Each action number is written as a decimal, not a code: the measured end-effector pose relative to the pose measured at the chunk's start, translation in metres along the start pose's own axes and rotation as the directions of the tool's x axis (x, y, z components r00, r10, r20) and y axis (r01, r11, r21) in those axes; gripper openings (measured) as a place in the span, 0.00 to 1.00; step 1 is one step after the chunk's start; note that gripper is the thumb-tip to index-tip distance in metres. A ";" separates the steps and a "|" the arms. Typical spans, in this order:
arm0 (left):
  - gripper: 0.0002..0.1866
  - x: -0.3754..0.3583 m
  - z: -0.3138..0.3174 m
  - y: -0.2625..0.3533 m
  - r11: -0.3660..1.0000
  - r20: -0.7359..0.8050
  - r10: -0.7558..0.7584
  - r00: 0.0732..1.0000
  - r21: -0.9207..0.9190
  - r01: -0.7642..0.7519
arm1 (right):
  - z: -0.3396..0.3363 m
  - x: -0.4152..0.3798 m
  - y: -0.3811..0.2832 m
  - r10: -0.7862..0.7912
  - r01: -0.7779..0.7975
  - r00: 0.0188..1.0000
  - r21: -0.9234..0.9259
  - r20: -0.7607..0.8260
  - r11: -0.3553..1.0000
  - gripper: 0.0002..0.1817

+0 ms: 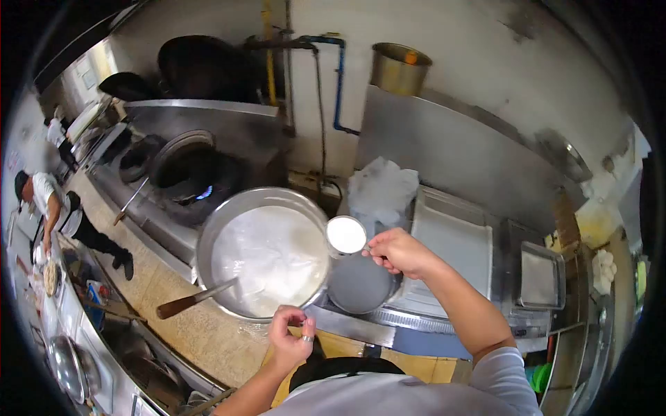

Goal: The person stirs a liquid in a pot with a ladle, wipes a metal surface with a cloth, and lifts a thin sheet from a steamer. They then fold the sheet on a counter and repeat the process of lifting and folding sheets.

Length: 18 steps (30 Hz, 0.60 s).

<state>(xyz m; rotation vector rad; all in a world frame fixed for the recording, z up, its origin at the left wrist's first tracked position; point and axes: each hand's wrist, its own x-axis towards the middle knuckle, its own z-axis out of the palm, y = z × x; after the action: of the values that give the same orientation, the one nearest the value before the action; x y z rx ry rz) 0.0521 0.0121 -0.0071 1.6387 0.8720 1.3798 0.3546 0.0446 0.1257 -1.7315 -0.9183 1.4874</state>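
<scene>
A large metal pot [270,256] holds white liquid, and a wooden-handled utensil [187,303] leans across its rim. My right hand [395,252] grips the handle of a small metal cup [346,236] full of white liquid, held up between the pot and a round grey pan [360,284]. Near the pot's front edge, my left hand [291,335] is raised with its fingers curled and pressed together; whatever may be between them is too small to make out. A ring shows on one finger.
A blue flame burns under a dark wok [198,166] at the back left. A plastic bag [383,187], a large tray [451,243] and a smaller tray [540,277] lie right. A person [62,208] bends over the left counter.
</scene>
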 end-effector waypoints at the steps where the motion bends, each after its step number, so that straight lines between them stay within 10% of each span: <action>1: 0.12 0.006 0.017 0.003 0.999 0.029 0.027 0.999 0.027 -0.028 | -0.015 -0.013 0.007 0.006 -0.005 1.000 0.003 -0.030 1.000 0.09; 18: 0.11 -0.057 0.270 0.026 0.993 0.283 -0.119 0.952 0.006 0.122 | -0.272 -0.069 0.296 0.071 0.080 0.825 0.239 -0.561 0.968 0.06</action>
<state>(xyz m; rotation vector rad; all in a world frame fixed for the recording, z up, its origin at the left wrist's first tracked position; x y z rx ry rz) 0.3096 -0.0891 -0.0296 1.6933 0.7787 1.0335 0.6421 -0.1820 -0.0538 -1.8171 -0.3940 0.9332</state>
